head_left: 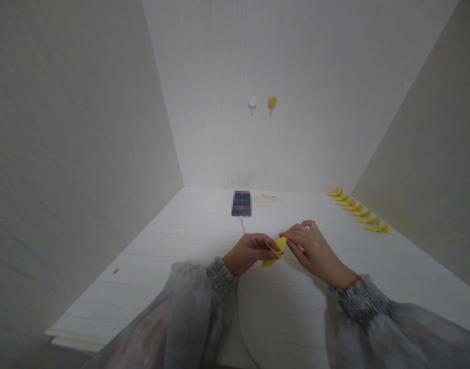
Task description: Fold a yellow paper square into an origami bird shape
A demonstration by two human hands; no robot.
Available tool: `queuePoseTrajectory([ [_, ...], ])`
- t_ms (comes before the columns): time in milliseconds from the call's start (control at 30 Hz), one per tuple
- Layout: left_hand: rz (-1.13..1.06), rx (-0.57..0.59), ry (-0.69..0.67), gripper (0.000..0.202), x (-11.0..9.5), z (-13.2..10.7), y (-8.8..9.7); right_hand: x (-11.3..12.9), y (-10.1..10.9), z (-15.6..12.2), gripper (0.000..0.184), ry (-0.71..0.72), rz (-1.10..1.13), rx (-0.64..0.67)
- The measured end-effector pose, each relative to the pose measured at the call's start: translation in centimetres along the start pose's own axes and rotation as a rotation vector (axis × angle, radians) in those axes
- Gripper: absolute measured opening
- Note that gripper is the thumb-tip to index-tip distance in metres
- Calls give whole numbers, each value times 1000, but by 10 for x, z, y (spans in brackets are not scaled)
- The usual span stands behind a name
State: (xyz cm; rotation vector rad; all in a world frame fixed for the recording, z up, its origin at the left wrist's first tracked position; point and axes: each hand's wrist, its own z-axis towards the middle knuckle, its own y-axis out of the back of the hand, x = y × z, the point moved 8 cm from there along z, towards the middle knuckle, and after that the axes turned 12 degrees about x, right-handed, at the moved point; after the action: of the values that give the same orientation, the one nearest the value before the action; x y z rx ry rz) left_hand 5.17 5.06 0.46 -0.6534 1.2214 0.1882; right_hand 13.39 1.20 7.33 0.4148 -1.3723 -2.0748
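A yellow folded paper crane (280, 243) is between my two hands, above the white tabletop. My left hand (248, 252) is closed, its thumb and fingers pinching the crane's body from the left. My right hand (315, 253) comes in from the right with its fingers bent together, and the fingertips meet the crane's upper right tip. Part of the paper is hidden behind the left fingers. Along the table's right side stands a row of several similar yellow paper cranes (361, 212).
A phone (241, 204) lies near the back wall, with a white cable (239, 312) running from it under my left hand towards me. A small orange scrap (115, 271) lies at the left. Walls enclose the table; a white hook (252, 102) and a yellow hook (272, 102) are on the back one.
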Motion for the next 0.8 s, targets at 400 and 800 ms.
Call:
queuePoseTrajectory([
  [400,9,14,-1,25,2,1,1,-3,6,-5,20,19,-67,-89],
  [800,10,67,14,19,5,-1,-1,0,-1,-3,22,99,105,89],
])
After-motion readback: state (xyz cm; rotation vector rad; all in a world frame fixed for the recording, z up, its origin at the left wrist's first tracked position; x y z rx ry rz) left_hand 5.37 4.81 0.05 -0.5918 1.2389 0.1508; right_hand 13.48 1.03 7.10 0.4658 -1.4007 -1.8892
